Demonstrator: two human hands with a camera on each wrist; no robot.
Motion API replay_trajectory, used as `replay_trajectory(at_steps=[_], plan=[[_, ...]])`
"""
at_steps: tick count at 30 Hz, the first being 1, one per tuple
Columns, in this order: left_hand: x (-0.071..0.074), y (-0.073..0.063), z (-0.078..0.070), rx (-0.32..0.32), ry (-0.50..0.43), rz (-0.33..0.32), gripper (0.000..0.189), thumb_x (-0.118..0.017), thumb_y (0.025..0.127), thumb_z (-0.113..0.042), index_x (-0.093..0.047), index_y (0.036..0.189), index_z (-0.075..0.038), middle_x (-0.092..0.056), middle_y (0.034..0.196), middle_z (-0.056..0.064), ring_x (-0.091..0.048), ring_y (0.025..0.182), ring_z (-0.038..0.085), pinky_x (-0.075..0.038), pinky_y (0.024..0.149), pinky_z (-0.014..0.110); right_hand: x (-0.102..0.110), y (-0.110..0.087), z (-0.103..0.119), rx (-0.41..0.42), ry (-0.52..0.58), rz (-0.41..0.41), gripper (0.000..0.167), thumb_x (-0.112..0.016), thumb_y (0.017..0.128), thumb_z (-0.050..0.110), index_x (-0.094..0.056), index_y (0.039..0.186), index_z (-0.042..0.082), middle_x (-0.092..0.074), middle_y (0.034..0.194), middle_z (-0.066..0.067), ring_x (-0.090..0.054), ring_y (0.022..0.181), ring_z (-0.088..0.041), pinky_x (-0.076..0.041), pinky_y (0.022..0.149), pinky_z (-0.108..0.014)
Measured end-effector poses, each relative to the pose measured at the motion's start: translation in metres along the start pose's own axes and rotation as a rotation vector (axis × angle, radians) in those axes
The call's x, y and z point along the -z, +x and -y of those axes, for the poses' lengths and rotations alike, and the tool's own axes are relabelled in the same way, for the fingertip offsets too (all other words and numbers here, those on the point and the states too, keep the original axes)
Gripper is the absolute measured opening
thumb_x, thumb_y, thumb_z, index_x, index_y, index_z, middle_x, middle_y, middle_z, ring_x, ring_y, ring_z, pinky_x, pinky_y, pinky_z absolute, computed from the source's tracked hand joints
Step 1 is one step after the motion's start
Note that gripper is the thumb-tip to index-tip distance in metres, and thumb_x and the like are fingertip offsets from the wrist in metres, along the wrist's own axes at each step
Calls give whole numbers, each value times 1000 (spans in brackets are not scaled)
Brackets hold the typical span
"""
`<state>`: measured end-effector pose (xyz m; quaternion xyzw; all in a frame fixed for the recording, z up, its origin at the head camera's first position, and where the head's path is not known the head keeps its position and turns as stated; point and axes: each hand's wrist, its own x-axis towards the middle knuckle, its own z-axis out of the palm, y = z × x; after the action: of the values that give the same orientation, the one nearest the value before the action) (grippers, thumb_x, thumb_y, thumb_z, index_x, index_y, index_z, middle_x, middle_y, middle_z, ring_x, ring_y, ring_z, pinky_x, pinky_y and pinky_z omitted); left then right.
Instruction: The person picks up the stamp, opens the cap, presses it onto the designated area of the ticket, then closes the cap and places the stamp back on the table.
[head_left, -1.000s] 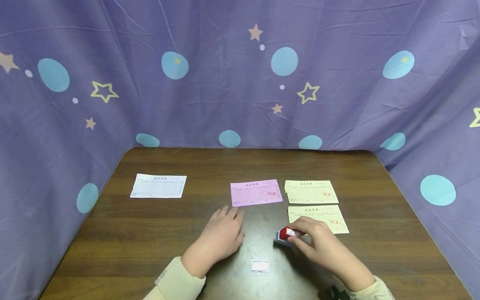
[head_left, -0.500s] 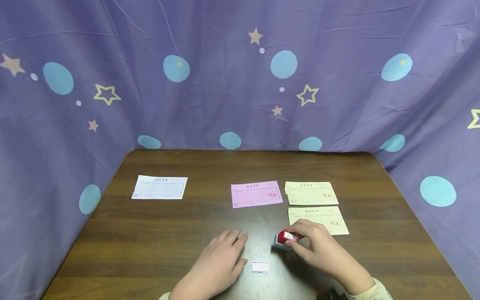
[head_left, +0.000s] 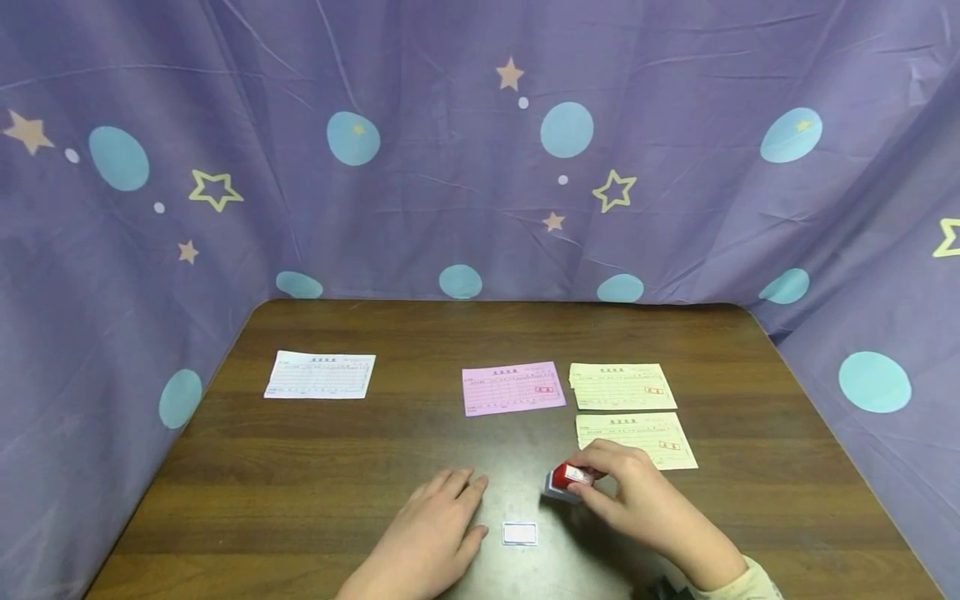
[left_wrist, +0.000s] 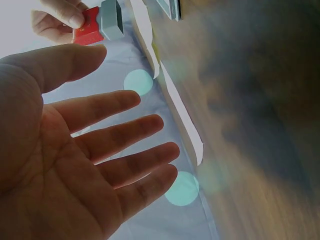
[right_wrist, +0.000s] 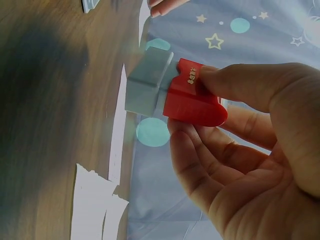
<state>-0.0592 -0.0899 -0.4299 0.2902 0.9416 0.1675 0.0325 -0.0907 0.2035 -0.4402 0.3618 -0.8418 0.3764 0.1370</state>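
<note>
In the head view my right hand (head_left: 637, 500) pinches a red and grey stamp (head_left: 568, 477) between thumb and fingers. The right wrist view shows the stamp's red grip (right_wrist: 192, 95) in the fingers and its grey base (right_wrist: 149, 82) off the table. My left hand (head_left: 427, 533) holds nothing, its fingers spread and nearly straight. Just right of its thumb lies a small white rectangle (head_left: 520, 534) with a grey-blue rim. Beyond the hands lie a pink slip (head_left: 510, 387) and two groups of yellow slips, upper (head_left: 618, 386) and lower (head_left: 622, 429), each bearing a red stamp mark. The right hand partly covers the lower yellow slips.
A white slip (head_left: 321, 375) lies at the back left of the brown wooden table (head_left: 300, 475). Behind and at both sides hangs a purple curtain (head_left: 450, 183) with stars and blue dots.
My left hand has drawn back from near the pink slip toward the front edge. My right hand has shifted slightly left with the stamp. The slips stay where they were.
</note>
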Motion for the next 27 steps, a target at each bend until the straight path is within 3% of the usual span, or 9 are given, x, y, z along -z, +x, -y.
replay_trajectory(at_steps=[12,16,24,27], plan=[[2,0,15,30,-22,-9,49,-72,94,-25,-62,133,3,-57,136,26,-51,127,47,-42,102,60,-1,0,1,6,3,0,28,-83,77,-2,-72,98,13,-64,90,13,-59,77,-2,-48,71,-15],[8,2,26,70,-38,-2,48,-72,95,-23,-62,133,4,-55,138,28,-48,128,52,-40,103,64,-1,0,1,-2,5,3,27,-82,78,-2,-72,98,13,-65,89,11,-59,77,-2,-48,71,-15],[24,6,54,176,-27,-51,48,-73,94,-20,-62,133,5,-55,138,29,-48,128,52,-39,103,65,0,1,1,13,-1,-5,27,-82,77,-2,-72,97,13,-64,88,12,-58,76,-2,-49,68,-17],[30,5,66,223,-31,-34,49,-71,96,-21,-59,136,5,-52,141,30,-45,130,54,-37,102,67,0,1,1,9,-18,-6,27,-82,76,-3,-72,96,12,-62,87,13,-57,75,-1,-50,66,-19]])
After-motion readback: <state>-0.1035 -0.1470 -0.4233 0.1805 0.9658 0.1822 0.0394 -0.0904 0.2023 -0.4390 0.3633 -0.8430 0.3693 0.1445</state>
